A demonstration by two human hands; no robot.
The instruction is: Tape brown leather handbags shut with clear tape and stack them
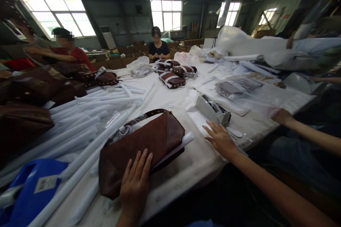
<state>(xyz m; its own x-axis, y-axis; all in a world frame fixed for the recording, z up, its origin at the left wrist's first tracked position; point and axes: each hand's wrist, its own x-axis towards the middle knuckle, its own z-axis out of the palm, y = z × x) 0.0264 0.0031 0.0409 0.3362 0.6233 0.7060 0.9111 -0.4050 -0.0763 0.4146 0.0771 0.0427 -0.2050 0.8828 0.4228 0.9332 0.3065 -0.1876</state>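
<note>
A brown leather bag (144,145) lies on the white table (183,170) in front of me, stuffed with white paper and with a studded strap along its top. My left hand (135,181) lies flat on the bag's near end, fingers stretched out. My right hand (220,138) reaches forward with fingers spread, flat on the table just short of a white tape dispenser (213,110). It holds nothing.
Several white paper rolls (87,120) cover the table's left side, beside a blue bag (29,191). More brown bags (34,88) are piled far left and wrapped ones (173,72) at the middle. Another person's arm (306,131) reaches in from the right over plastic sleeves (239,87). Two people work at the far side.
</note>
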